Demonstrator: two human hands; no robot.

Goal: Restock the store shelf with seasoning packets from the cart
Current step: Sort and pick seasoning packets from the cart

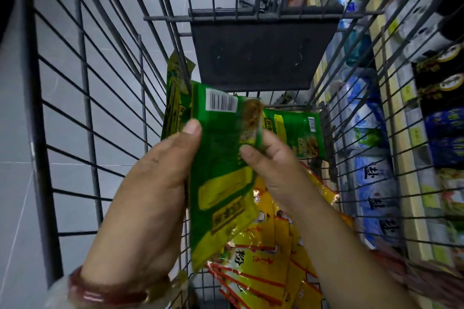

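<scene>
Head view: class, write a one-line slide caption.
Both hands, left hand and right hand, grip a green packet above the cart.

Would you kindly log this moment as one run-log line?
stage: picking from cart | left hand: grips green packet | right hand: pinches same packet | yellow packets: in cart | shelf: right

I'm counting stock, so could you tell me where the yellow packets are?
In the head view, the yellow packets lie on the cart's floor, lower centre, beneath the held green packet.
</scene>
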